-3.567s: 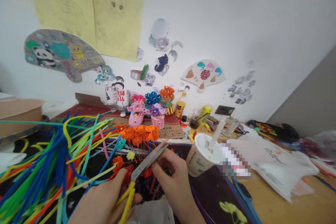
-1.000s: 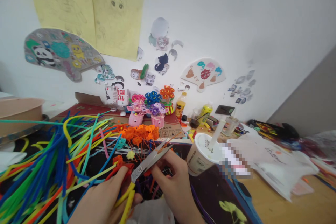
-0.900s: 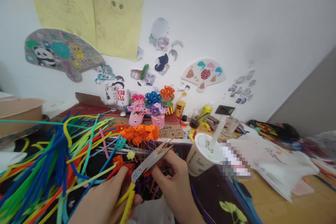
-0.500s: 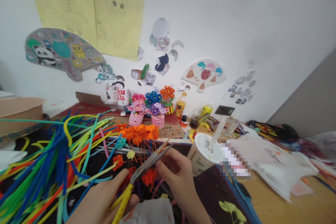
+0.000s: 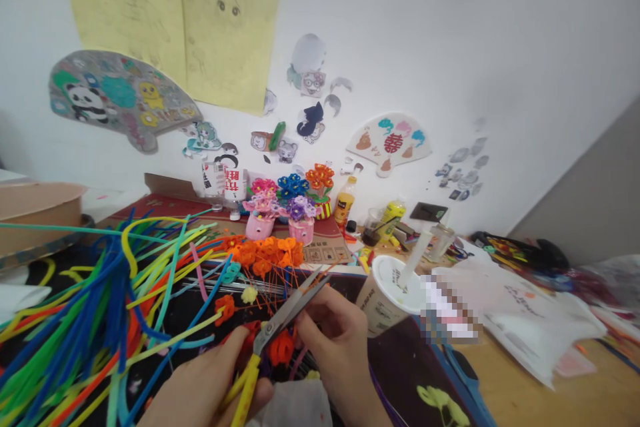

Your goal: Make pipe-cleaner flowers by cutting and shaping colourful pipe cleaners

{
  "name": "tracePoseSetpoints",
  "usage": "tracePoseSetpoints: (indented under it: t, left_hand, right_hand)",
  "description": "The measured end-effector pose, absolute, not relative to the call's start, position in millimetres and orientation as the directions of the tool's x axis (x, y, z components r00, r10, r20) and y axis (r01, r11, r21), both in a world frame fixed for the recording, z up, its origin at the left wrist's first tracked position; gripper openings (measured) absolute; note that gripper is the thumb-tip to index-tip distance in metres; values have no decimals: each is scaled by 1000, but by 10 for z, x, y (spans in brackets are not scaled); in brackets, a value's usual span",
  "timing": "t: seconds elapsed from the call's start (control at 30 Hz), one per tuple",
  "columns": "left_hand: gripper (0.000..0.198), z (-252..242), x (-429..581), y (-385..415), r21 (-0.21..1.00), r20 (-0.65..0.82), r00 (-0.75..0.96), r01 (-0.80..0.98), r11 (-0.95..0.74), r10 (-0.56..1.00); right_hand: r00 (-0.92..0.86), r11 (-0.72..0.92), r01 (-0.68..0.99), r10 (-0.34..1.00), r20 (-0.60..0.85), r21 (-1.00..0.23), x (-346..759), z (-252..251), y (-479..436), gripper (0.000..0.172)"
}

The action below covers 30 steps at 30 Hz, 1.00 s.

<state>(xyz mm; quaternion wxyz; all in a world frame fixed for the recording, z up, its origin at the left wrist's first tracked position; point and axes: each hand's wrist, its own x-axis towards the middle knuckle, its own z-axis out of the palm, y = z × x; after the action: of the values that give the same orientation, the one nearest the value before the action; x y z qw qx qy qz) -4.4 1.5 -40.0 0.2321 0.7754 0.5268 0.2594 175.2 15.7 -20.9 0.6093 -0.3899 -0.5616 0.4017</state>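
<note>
My left hand (image 5: 200,377) is closed around the yellow handles of a pair of scissors (image 5: 273,327). Their metal blades point up and to the right, with the tips slightly apart. Close beside the blades, my right hand (image 5: 337,340) pinches a thin orange pipe cleaner (image 5: 326,272), mostly hidden by the fingers and blades. Below the scissors, between both hands, lie orange fuzzy pieces (image 5: 281,347). Several orange pipe-cleaner flowers (image 5: 265,255) on thin stems lie just beyond the hands.
A large heap of coloured pipe cleaners (image 5: 100,307) covers the left side. At the right stand a lidded paper cup (image 5: 390,300) with a straw and a white plastic bag (image 5: 520,310). Potted craft flowers (image 5: 260,223) and a juice bottle (image 5: 345,200) line the back by the wall.
The scissors have shifted slightly right, and more of both blades shows. The orange piece seen along the blades before is now mostly hidden. Both hands keep their hold.
</note>
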Motion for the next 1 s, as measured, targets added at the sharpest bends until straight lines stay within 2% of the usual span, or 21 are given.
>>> tracePoseSetpoints:
  t: [0.03,0.13,0.33,0.67,0.73,0.87,1.0]
  left_hand:
    - [39,-304,-25,16,627,95,321,716,-307,942]
    - [40,-114,11,17,614,31,332,738,-280,943]
    - [44,-91,13,4,609,-71,307,767,-203,949]
    - [50,-185,-27,7,626,-99,317,757,-189,943]
    - [47,-282,-58,5,652,-64,328,729,-209,943]
    - [46,-447,-111,-2,633,67,287,728,-263,956]
    - [42,-482,-126,0,624,135,307,712,-321,942]
  right_hand:
    - [47,380,-46,924,378,-924,1753,-206,159,9]
    - [45,405,-10,914,404,-914,1756,-191,166,10]
    - [50,416,27,908,417,-909,1764,-183,161,11]
    - [40,421,49,905,423,-906,1780,-192,160,10]
    - [46,422,45,904,424,-905,1777,-196,155,10]
    - [52,413,44,908,415,-910,1773,-182,146,10]
    - [60,426,47,902,428,-903,1770,-166,145,10]
